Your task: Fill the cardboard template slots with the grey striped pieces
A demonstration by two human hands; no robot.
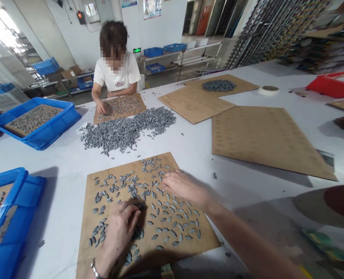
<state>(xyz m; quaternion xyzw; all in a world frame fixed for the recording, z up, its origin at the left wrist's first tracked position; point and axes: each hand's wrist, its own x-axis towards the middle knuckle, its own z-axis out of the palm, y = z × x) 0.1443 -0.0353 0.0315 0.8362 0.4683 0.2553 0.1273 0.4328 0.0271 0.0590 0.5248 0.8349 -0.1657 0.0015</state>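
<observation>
A brown board (pixel 186 248) lies before me, scattered with small grey pointed-oval pieces (pixel 176 243). On its right half the pieces are spaced apart; toward the left and middle they bunch in loose clusters. My left hand (pixel 119 224) is over the board's left-centre, fingers curled and closed, with dark pieces beside and under the fingertips. Whether it grips one is hidden. Near the upper right edge, my right hand (pixel 182 186) reaches down with fingers drawn together among the pieces. What its fingertips hold, if anything, is too small to make out.
Beyond the board lies a large heap of grey pieces (pixel 122 131). Across the table a person (pixel 118 69) touches pieces on another board (pixel 144 101). Blue trays (pixel 41 135) stand at left. At right are bare brown boards (pixel 255 135), a tape roll (pixel 268 90) and a red container (pixel 331 85).
</observation>
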